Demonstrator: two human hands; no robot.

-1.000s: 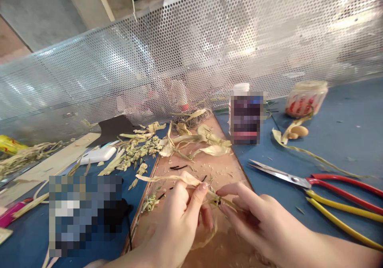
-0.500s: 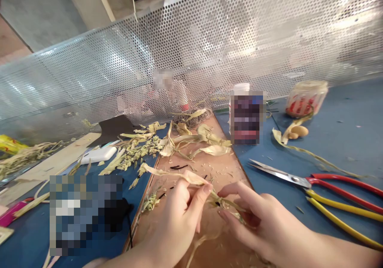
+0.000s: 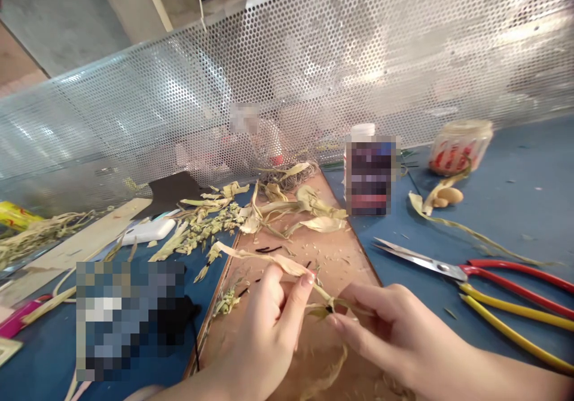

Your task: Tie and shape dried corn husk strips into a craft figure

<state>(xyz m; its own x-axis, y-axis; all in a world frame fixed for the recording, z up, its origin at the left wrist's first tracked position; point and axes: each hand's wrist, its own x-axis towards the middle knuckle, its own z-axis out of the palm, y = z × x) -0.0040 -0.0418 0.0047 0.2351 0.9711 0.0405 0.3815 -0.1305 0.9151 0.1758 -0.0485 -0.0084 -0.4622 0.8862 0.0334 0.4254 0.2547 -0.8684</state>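
Note:
Between finger and thumb, my left hand (image 3: 280, 311) pinches a pale dried husk strip (image 3: 251, 256), whose loose end sticks out to the left. From there the strip runs taut to a small knot with a dark bit beside it. My right hand (image 3: 394, 329) is closed on the dried stems at this knot, thumb below and fingers above, partly hiding them. Both hands hover over a brown board (image 3: 323, 251). Scissors (image 3: 442, 268) with red handles lie open to the right of my right hand, yellow handles beside them.
Dried leaves (image 3: 314, 210) and a wiry tangle (image 3: 291, 177) lie on the board's far end. Beyond it stand a white-capped bottle (image 3: 362, 131) and a glass jar (image 3: 464, 147), before a perforated metal screen (image 3: 314, 60). A white device (image 3: 147, 231) sits left.
The strip between my hands is straighter and more exposed. My right fingers have shifted slightly at the knot, and the hanging strand beneath has swung to the right.

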